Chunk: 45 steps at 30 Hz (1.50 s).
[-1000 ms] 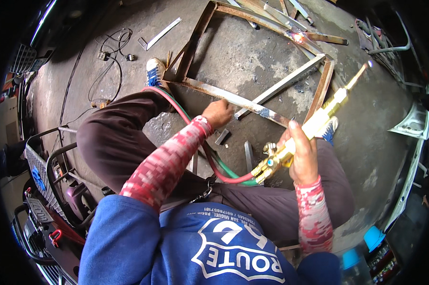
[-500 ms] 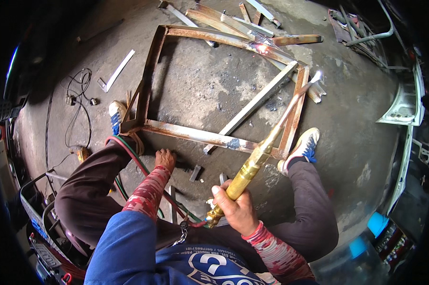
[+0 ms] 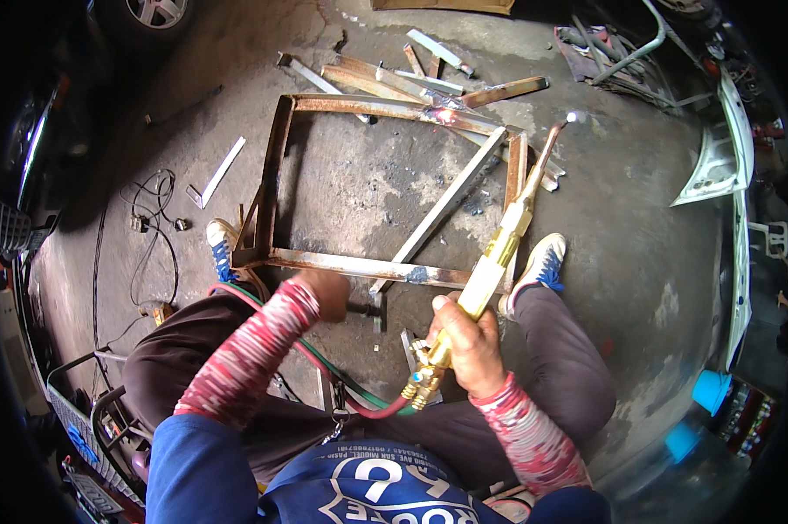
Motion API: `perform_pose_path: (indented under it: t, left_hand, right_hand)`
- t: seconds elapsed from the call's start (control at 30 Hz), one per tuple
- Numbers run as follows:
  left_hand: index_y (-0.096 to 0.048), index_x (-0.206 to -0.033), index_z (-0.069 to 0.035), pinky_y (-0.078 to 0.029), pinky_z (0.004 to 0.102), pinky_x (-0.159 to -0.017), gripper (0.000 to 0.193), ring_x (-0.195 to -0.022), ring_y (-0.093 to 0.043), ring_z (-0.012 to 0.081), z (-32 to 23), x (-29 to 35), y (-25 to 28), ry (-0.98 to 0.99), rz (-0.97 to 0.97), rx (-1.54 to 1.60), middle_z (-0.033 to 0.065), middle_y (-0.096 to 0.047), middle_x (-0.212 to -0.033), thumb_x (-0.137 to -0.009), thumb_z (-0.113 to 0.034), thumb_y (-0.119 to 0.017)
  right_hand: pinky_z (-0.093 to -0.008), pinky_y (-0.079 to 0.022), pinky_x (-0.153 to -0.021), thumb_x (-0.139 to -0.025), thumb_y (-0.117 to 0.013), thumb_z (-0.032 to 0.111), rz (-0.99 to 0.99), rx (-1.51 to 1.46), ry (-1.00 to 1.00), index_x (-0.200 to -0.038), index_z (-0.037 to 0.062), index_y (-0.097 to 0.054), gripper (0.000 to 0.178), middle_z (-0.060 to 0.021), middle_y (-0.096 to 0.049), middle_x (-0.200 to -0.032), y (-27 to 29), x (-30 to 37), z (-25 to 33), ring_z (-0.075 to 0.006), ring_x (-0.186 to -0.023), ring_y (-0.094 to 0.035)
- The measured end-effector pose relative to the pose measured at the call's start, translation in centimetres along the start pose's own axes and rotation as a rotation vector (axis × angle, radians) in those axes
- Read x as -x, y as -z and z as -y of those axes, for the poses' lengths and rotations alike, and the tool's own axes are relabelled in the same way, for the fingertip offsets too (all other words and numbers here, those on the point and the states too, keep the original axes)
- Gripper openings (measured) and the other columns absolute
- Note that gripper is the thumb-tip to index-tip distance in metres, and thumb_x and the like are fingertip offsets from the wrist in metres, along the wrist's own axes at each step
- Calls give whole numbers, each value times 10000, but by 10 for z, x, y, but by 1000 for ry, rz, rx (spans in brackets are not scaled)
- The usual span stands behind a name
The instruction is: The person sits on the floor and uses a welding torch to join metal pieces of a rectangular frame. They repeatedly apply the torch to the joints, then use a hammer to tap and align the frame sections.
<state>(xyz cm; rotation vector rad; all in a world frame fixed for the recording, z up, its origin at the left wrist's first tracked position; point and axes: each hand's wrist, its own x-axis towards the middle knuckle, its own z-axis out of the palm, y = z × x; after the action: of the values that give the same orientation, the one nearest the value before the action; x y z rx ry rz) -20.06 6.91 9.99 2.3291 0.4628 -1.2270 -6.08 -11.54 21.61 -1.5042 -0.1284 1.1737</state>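
In my right hand (image 3: 474, 345) is a brass gas torch (image 3: 492, 272), fingers wrapped round its body. Its long tip points up and to the right, over the right side of a rusty metal frame (image 3: 359, 106), and a small bright flame burns at the end. Red and green hoses (image 3: 359, 397) run from the torch's rear across my lap. My left hand (image 3: 324, 293) is closed round the dark handle of a hammer (image 3: 379, 310), just in front of the frame's near bar. A spot on the frame's far bar glows orange. One pale bar (image 3: 446, 205) lies slantwise across the frame.
Cut metal pieces (image 3: 402, 79) lie beyond the frame. An angled metal strip (image 3: 222, 175) and a coiled black cable (image 3: 155, 196) are on the floor to the left. A white panel (image 3: 721, 144) and a blue container (image 3: 712, 390) stand at the right. My shoes flank the frame.
My left hand has gone from reaching with fingers spread to gripping the hammer and lifting it. The torch has tilted more upright, and the view has shifted to show more of the far floor.
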Motion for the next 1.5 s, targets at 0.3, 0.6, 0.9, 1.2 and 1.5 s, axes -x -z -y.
perform_pose_path:
  t: [0.3, 0.6, 0.9, 1.2, 1.5]
  left_hand:
    - [-501, -1174, -25, -420, 255, -434, 304, -504, -485, 103, -17, 23, 79, -31, -276, 1539, 16, -530, -722, -957, -223, -582]
    - [-495, -854, -114, -311, 259, -403, 112, -437, -357, 104, -66, -191, 136, 101, -690, 2584, -9, -407, -590, -917, -179, -429]
    - [-437, -786, -178, -312, 244, -388, 161, -410, -353, 67, -56, -270, 159, -24, -288, 2486, -75, -368, -548, -942, -218, -437]
    - [-521, -800, -90, -392, 332, -428, 166, -463, -492, 152, -85, -287, 184, 44, -266, 2113, 0, -486, -550, -909, -209, -482]
    - [-438, -724, -188, -348, 266, -410, 191, -427, -412, 89, -100, -281, 182, 242, -463, 2199, -80, -387, -538, -910, -162, -473]
  right_hand:
    - [-265, -435, -547, -909, -582, 277, -4, 52, 142, -720, 65, -537, 287, -33, -532, -614, 49, 9, 80, -121, -550, -536]
    - [-289, -432, -551, -931, -571, 214, -184, -96, 48, -715, 35, -530, 283, -61, -531, -603, 77, 5, 76, -151, -552, -541]
    - [-281, -409, -549, -920, -487, 279, -146, -120, -3, -751, 34, -470, 298, -133, -515, -628, 80, 9, 94, -176, -543, -499]
    - [-265, -406, -552, -977, -473, 234, -109, -294, -87, -778, 52, -489, 271, -57, -499, -682, 66, 13, 113, -135, -586, -488]
    - [-263, -400, -550, -981, -484, 241, -102, -329, -60, -754, 66, -462, 288, -52, -485, -682, 72, 10, 109, -134, -578, -473]
